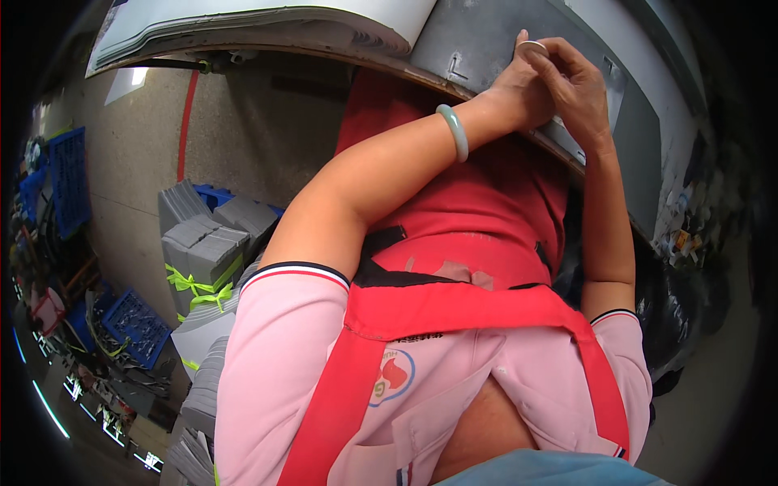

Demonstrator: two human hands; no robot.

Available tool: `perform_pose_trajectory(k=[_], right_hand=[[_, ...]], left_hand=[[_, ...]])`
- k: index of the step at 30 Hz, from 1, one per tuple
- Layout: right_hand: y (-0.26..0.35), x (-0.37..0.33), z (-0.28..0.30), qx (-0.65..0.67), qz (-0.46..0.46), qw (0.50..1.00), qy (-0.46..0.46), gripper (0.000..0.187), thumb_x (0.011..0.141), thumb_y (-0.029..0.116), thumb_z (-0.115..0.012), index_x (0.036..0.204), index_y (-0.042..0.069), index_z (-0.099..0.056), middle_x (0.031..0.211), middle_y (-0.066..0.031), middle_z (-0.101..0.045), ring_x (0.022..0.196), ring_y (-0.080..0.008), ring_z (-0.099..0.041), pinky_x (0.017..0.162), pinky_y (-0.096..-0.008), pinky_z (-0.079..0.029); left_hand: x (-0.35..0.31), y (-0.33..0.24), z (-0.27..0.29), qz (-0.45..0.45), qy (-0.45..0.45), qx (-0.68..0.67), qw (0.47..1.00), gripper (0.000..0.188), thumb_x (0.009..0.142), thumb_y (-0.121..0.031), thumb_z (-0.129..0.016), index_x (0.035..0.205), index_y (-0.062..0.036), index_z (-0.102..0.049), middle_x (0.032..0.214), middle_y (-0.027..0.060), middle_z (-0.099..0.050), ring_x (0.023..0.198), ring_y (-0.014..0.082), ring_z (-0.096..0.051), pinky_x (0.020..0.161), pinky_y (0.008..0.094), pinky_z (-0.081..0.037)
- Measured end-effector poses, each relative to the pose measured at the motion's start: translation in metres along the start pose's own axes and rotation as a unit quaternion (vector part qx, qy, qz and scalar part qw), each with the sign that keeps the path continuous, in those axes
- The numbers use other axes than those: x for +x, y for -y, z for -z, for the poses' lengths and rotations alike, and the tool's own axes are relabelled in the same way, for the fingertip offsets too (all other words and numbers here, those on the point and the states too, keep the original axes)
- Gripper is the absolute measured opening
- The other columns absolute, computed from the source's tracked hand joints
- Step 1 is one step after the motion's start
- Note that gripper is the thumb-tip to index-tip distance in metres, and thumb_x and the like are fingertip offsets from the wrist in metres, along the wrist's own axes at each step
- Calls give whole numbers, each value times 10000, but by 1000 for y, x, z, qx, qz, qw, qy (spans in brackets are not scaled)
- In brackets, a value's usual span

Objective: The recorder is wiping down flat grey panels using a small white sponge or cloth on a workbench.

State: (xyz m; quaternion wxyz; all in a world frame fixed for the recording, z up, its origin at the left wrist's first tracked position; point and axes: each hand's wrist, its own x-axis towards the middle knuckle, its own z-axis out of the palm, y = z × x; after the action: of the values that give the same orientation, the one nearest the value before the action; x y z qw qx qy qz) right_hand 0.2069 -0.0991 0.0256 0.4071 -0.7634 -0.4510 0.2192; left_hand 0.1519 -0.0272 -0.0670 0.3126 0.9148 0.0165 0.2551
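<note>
My left hand [519, 93], its wrist ringed by a pale green bangle [454, 132], reaches over the grey worktop [470, 36]. My right hand [585, 93] meets it there, with bent fingers and the thumb pressed in toward the left fingers. At the fingertips shows a small rounded thing with a pale edge [532, 44], too small to name. Both hands look closed together around this spot. Most of my left fingers are hidden by the right hand. Below the hands, a light flat piece [559, 130] lies at the worktop's near edge.
A thick stack of large white sheets [267, 28] lies left on the worktop. Grey bundles [203, 251] tied with bright green strips stand on the floor at left. Blue crates [136, 324] lie further left. A black plastic bag [668, 308] is at right.
</note>
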Motion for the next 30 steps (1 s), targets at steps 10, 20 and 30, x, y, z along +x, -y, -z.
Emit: perform_pose_trajectory(k=[10,20,30], right_hand=[[-149,-55,131,-58,-235,927,-287,325,897,333,-771,1029,37,-736,939,-4,-699,839,-95,-622,777,-246,-489],[-141,-67,133,191,-188,961,-74,198,921,296,-765,1033,133,-750,947,75,-671,891,-44,-580,829,-202,-434],[-190,-69,146,657,-68,731,-171,477,992,292,-661,1351,-8,-569,1316,-154,-646,1211,-241,-629,1048,-404,-520]], left_hand=[[-3,-5,5,-53,11,143,988,278,959,-252,-593,1206,-164,-685,1328,78,-591,1362,295,-476,1121,713,-256],[-9,-30,23,-115,-63,65,989,277,900,-136,-636,1173,-117,-682,1198,86,-641,1141,279,-609,1048,531,-426],[-33,-25,78,-84,125,72,986,283,826,-165,-748,1099,-93,-728,1144,76,-650,1102,298,-590,909,387,-506]])
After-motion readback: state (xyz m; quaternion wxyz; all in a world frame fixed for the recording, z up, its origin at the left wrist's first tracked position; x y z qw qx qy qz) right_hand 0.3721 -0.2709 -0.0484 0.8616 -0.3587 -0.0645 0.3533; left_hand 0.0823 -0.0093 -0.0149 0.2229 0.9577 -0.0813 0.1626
